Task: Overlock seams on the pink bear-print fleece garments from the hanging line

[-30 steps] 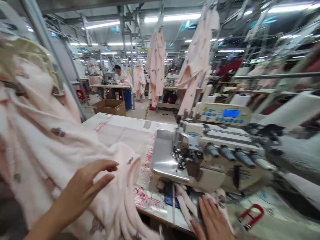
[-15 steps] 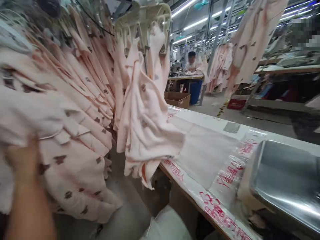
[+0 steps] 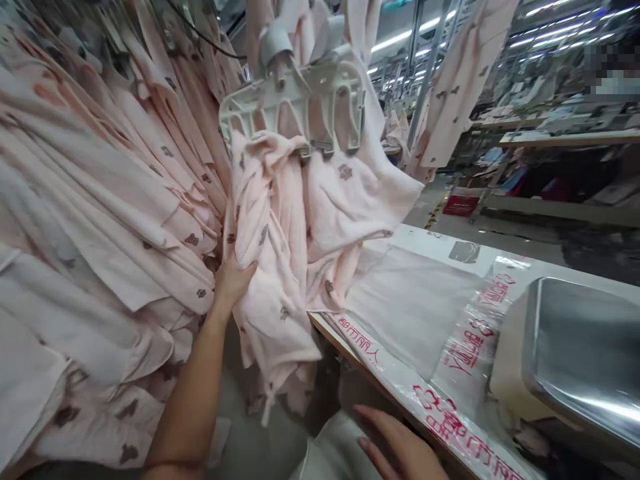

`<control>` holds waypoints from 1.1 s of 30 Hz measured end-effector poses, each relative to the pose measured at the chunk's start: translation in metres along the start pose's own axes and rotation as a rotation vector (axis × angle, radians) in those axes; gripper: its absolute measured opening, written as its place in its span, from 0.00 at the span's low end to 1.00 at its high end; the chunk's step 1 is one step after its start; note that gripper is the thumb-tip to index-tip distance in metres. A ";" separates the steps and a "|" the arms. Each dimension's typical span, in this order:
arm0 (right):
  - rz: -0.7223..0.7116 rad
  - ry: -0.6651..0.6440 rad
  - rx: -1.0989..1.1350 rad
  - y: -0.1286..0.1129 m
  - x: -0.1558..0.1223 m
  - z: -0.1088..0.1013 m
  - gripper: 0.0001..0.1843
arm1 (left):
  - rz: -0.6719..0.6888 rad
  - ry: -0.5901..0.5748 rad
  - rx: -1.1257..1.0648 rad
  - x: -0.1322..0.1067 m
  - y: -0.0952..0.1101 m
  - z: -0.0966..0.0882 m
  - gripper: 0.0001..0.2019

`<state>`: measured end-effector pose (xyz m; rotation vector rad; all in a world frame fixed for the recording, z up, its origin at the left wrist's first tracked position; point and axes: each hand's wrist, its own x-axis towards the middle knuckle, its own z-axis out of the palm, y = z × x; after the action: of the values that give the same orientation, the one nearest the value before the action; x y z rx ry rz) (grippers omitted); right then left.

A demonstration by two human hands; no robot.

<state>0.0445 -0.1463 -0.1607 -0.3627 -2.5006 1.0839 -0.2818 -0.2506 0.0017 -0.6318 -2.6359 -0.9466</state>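
Pale pink fabric pieces with small brown prints [image 3: 285,280] hang from a white plastic clip hanger [image 3: 280,107] in front of me. My left hand [image 3: 234,285] is closed on the left edge of this hanging fabric, its thumb on the front. At the bottom, my right hand [image 3: 400,447] has its fingers stretched out and slightly apart, holding nothing. It is beside the table's front edge, over a pale cloth-like thing [image 3: 337,447] whose kind I cannot make out.
More pink fabric pieces [image 3: 125,200] hang densely on the left. On the white table [image 3: 555,267] lie clear plastic bags with red print [image 3: 470,347] and a machine with a shiny metal top [image 3: 585,353]. Beyond are shelves [image 3: 570,137] and another hanging pink piece [image 3: 457,87].
My left hand has moved right, from the fabric on the far left to the pieces on the clip hanger. My right hand has come into view at the bottom. The hanger sits lower in view.
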 end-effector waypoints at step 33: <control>0.321 0.254 -0.018 -0.051 -0.087 -0.121 0.19 | 1.159 -0.214 0.011 -0.077 0.224 -0.002 0.07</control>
<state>0.1721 -0.1360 -0.0688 -0.8737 -2.2754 1.0545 -0.1059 -0.1205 0.0934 -1.9870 -1.8239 -0.4784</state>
